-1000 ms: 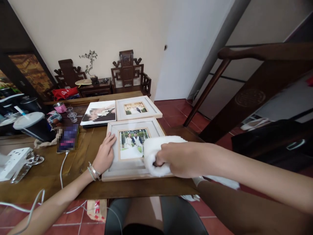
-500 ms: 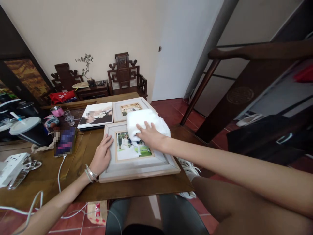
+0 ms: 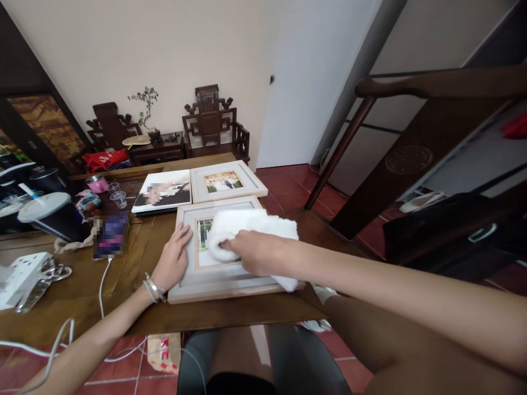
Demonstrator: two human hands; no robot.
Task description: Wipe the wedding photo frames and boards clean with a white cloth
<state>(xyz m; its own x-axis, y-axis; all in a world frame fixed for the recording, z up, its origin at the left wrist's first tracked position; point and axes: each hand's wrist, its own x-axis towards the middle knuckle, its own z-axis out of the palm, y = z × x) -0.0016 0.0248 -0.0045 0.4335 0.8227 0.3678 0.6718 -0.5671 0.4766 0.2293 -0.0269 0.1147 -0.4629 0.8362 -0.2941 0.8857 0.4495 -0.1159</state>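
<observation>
A pale wooden picture frame [image 3: 214,282] with a wedding photo lies flat near the front edge of the brown wooden table [image 3: 82,291]. My left hand [image 3: 173,260] rests flat on the frame's left border, fingers stretched out. My right hand [image 3: 257,252] presses a fluffy white cloth [image 3: 251,225] onto the glass, fingers curled over it, and the cloth hides most of the photo. Bracelets ring my left wrist.
Behind the frame lie a second framed photo [image 3: 226,184] and an unframed print [image 3: 163,191]. To the left are a phone [image 3: 110,236] on a white cable, a lidded dark cup [image 3: 49,216], a white power strip [image 3: 18,274] and small cups. A stair rail [image 3: 411,88] rises at right.
My right hand has swept the cloth from the frame's lower right up to its top, then back down and left over the photo. The left hand has stayed on the frame's left border.
</observation>
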